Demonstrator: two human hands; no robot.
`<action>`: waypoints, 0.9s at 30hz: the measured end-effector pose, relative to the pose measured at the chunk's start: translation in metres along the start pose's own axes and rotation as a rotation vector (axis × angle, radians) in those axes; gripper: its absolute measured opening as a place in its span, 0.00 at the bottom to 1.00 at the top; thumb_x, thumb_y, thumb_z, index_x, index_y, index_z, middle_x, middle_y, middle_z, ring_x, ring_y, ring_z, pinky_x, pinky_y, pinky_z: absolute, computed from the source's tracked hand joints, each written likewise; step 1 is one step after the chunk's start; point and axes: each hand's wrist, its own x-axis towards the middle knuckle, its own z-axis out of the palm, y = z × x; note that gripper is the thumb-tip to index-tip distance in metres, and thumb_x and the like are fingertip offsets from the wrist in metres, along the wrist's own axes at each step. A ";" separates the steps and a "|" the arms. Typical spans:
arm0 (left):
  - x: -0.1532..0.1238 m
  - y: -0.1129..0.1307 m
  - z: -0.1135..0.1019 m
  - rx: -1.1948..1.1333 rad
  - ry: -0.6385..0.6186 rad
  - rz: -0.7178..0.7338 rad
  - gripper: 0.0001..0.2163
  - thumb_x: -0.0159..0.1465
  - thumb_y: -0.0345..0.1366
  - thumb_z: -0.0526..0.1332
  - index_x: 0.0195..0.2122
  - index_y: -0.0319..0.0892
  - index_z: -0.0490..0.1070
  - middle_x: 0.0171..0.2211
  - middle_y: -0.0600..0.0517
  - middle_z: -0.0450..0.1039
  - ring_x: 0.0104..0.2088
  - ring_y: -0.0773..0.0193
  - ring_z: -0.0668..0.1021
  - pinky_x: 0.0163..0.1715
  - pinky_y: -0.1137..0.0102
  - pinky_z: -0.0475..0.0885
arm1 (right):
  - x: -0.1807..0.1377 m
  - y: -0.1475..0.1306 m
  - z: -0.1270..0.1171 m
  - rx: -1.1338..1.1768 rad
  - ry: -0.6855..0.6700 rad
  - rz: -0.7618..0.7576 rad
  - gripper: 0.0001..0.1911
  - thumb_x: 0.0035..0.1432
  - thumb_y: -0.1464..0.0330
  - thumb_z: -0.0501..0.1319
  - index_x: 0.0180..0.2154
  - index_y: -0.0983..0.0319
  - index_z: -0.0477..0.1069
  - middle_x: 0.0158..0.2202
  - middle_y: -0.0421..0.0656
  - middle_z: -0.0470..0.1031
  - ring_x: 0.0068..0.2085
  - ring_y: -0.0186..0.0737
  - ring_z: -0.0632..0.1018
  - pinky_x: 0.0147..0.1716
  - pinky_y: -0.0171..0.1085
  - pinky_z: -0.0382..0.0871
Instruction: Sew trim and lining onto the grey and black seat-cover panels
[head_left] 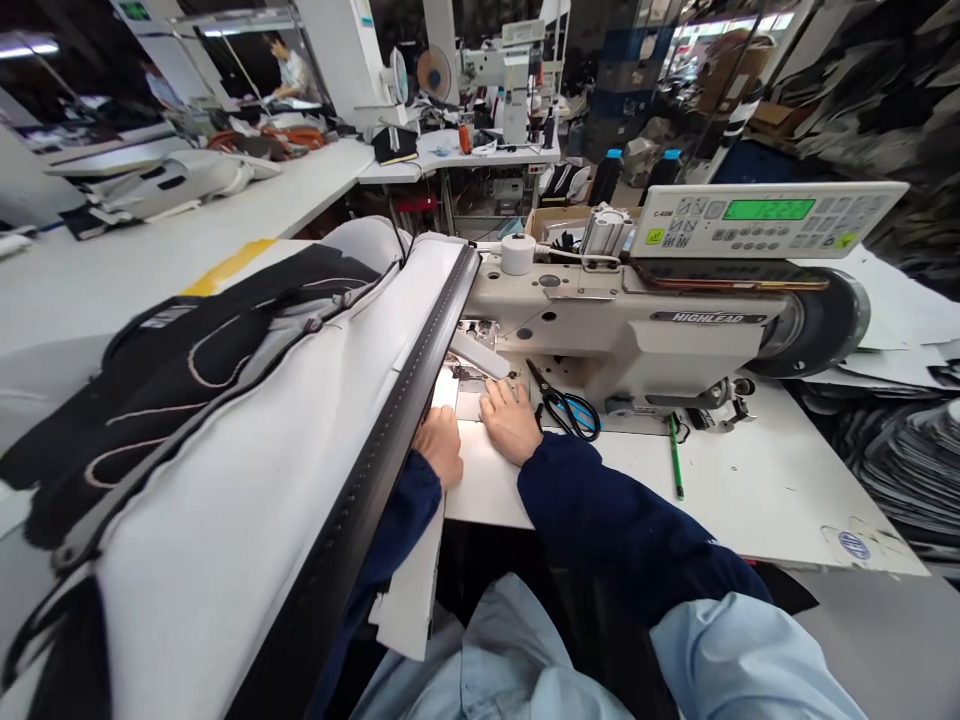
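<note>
A large white cover panel (300, 400) with a stitched black edge band (390, 420) slants across the left of the sewing machine (675, 350). My left hand (441, 446) is closed beside the band, its fingers curled on a white material strip (411, 600) that hangs off the table's front edge. The band hides part of that wrist. Fingers stretched, my right hand (511, 418) lies flat on the machine bed, just below a light grey lever (480, 355) by the needle area. The needle itself is hidden. Black-handled scissors (566, 405) lie right of this hand.
A green pen (676, 460) lies on the white table (757, 490). The control panel (772, 220) and white thread spool (517, 253) sit atop the machine. Black fabric pieces (187, 370) lie at left. Stacked pieces (907, 460) stand at right. A person (289, 70) works far back.
</note>
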 end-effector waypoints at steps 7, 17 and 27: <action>-0.040 -0.012 0.004 0.052 -0.215 -0.079 0.19 0.57 0.27 0.49 0.50 0.41 0.60 0.42 0.45 0.72 0.45 0.54 0.75 0.42 0.63 0.67 | -0.024 -0.044 -0.010 0.139 0.136 -0.408 0.13 0.60 0.75 0.50 0.44 0.72 0.69 0.40 0.54 0.71 0.45 0.49 0.67 0.50 0.50 0.56; -0.025 -0.001 0.008 0.086 -0.159 -0.132 0.20 0.54 0.28 0.53 0.50 0.41 0.59 0.43 0.44 0.71 0.43 0.50 0.76 0.37 0.63 0.69 | -0.037 -0.043 -0.017 0.319 0.138 -0.427 0.08 0.54 0.70 0.53 0.31 0.67 0.69 0.33 0.50 0.70 0.36 0.45 0.68 0.38 0.45 0.60; -0.030 -0.004 -0.034 0.137 -0.224 -0.117 0.19 0.56 0.26 0.50 0.49 0.38 0.67 0.43 0.47 0.72 0.45 0.57 0.75 0.44 0.69 0.67 | -0.051 -0.113 -0.034 0.235 -0.161 -0.680 0.16 0.58 0.60 0.56 0.42 0.62 0.73 0.37 0.50 0.77 0.38 0.47 0.75 0.34 0.45 0.69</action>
